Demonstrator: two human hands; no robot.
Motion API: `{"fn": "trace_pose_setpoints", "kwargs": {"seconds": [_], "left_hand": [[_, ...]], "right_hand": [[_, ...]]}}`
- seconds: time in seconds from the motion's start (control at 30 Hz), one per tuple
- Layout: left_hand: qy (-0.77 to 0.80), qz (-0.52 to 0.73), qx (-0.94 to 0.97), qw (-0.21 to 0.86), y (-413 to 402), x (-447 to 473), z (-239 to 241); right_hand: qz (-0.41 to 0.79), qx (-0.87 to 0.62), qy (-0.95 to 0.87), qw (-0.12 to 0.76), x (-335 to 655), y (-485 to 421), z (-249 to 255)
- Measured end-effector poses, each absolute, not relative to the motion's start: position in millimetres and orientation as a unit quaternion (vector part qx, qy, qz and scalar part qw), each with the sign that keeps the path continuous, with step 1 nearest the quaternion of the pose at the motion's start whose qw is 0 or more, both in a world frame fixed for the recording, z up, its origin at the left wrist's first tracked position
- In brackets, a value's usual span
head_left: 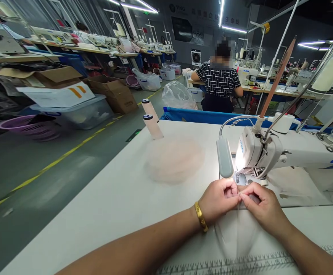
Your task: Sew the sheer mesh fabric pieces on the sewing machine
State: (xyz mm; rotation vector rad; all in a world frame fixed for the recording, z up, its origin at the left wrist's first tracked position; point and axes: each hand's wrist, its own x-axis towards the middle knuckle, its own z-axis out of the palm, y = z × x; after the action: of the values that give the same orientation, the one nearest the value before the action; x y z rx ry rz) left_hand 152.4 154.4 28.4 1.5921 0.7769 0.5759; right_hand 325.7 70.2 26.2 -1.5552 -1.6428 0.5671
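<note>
My left hand (219, 198) and my right hand (262, 206) meet just in front of the sewing machine's (283, 151) needle area, fingers pinched together. Both pinch the top edge of a thin pale sheer fabric piece (236, 233) that lies on the white table (111, 198) below them. A gold bracelet (201, 217) sits on my left wrist. The machine's lamp (225, 158) lights the spot right above my fingers.
A stack of pale pink fabric pieces (174, 158) lies left of the machine, with two thread cones (152, 120) behind it. A printed ruler (240, 263) runs along the table's near edge. A person in a patterned top (219, 82) sits beyond; boxes and bins line the aisle at left.
</note>
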Motion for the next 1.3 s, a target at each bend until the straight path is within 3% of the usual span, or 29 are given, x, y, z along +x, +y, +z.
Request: {"fn": "trace_pose_setpoints", "kwargs": {"seconds": [0.63, 1.3], "left_hand": [[0.321, 0.273, 0.699, 0.578, 155.1, 150.8, 27.0], [0.327, 0.242, 0.664, 0.628, 152.2, 150.0, 29.1]], "right_hand": [[0.223, -0.6, -0.661, 0.392, 324.9, 67.9, 29.9], [0.208, -0.625, -0.645, 0.387, 322.8, 66.0, 33.4]]}}
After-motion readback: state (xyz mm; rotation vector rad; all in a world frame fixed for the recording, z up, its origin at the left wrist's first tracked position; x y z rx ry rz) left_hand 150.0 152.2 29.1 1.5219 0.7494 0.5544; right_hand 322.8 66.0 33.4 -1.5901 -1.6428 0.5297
